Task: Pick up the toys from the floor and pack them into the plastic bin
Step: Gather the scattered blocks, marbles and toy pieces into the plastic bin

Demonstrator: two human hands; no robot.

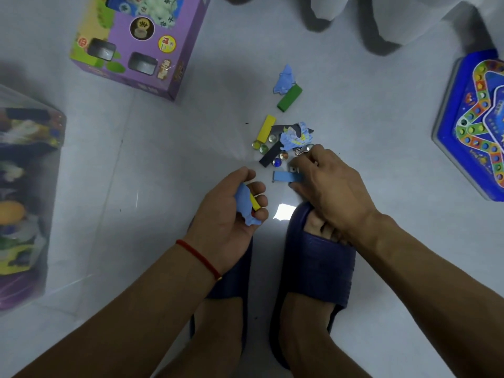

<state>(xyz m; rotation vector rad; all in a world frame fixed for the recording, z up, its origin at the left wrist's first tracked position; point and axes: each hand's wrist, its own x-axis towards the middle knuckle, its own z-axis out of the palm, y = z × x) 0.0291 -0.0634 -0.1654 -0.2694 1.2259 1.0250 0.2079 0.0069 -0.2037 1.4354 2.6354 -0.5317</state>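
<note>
My left hand (pixel 231 205) is closed around a blue soft toy piece (pixel 244 201) and a small yellow block (pixel 255 202). Over the floor pile, my right hand (pixel 327 184) pinches the end of a light blue flat block (pixel 283 176). Loose toys lie just beyond: a yellow block (pixel 266 128), a green block (pixel 289 97), a black block (pixel 270 156), several glass marbles (pixel 264 148), blue puzzle pieces (pixel 294 137) and another blue piece (pixel 285 79). The clear plastic bin (pixel 24 186), with toys inside, stands at the left edge.
A purple game box (pixel 141 42) lies at the upper left. A blue hexagonal board-game tin (pixel 474 124) sits at the right. My feet in dark blue slippers (pixel 319 257) stand below the hands. White draped fabric hangs at the top right.
</note>
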